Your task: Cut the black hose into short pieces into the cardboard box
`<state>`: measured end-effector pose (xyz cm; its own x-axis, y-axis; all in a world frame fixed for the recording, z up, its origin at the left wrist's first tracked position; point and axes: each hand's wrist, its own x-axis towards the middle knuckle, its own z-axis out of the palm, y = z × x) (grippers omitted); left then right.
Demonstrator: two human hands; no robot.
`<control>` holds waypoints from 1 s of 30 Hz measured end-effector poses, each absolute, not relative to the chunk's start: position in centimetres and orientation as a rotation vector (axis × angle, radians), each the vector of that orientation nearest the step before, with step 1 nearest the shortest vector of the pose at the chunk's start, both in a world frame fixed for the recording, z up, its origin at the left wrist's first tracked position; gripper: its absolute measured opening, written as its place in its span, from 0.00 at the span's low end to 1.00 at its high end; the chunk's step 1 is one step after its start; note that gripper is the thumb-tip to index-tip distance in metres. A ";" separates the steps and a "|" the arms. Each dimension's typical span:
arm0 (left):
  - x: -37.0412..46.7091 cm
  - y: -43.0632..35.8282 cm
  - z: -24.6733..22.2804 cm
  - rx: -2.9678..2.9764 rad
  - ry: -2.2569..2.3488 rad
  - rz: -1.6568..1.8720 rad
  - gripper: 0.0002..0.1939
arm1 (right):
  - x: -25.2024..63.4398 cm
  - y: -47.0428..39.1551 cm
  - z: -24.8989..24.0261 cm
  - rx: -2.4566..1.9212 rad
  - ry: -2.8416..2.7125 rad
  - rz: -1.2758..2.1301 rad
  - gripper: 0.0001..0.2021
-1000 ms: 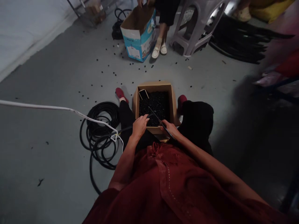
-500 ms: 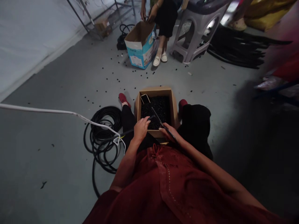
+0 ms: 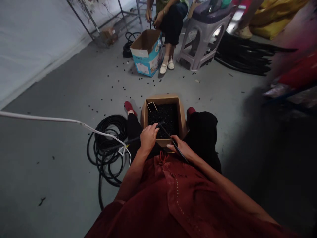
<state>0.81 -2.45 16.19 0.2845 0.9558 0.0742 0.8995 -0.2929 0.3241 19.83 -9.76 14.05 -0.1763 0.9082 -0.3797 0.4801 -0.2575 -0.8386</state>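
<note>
My left hand [image 3: 148, 136] is closed around a length of black rubber tubing [image 3: 133, 140], and a short end of it sticks out past my fingertips. My right hand [image 3: 182, 147] grips a long, thin dark tool that looks like scissors [image 3: 167, 133]. Its tip meets the tubing's end just beyond my left fingers. Both hands are over the near side of an open cardboard box [image 3: 182, 115] between my legs. Small black cut pieces [image 3: 167, 114] fill its bottom, and a dark, light-edged rectangular object [image 3: 152, 107] leans in its far left corner.
Coiled black tubing [image 3: 99, 145] lies left of my leg, with a white cable [image 3: 61, 119] crossing over it. Small black bits dot the floor. Ahead, a co-worker's hands [image 3: 159, 18] are above a blue-and-white box [image 3: 142, 59], beside a plastic stool [image 3: 195, 61]. Long black strips [image 3: 242, 59] lie at the right.
The scissors' tip has moved from above the tubing down onto its end. My view has shifted slightly, and the co-worker's hands now hold a dark strip over their box.
</note>
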 end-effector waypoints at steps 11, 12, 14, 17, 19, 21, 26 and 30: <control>1.2 -3.0 15.7 2.447 1.719 0.343 0.20 | 19.0 -9.2 14.4 -1.679 -1.531 1.393 0.22; 1.2 -3.0 15.7 2.454 1.720 0.334 0.20 | 19.0 -9.2 14.3 -1.674 -1.527 1.396 0.22; 1.2 -3.0 15.7 2.467 1.719 0.319 0.21 | 19.0 -9.2 14.2 -1.673 -1.521 1.400 0.22; 1.3 -3.1 15.7 2.493 1.706 0.294 0.21 | 19.1 -9.1 14.2 -1.712 -1.529 1.385 0.22; 1.4 -3.1 15.7 2.510 1.692 0.270 0.21 | 19.2 -9.0 14.2 -1.739 -1.544 1.377 0.21; 1.5 -3.1 15.6 2.514 1.684 0.251 0.21 | 19.3 -9.1 14.1 -1.754 -1.555 1.376 0.21; 1.6 -3.3 15.3 2.501 1.675 0.234 0.21 | 19.4 -9.2 13.8 -1.731 -1.570 1.363 0.20; 1.5 -3.2 15.0 2.506 1.673 0.226 0.20 | 19.4 -9.1 13.7 -1.729 -1.620 1.328 0.17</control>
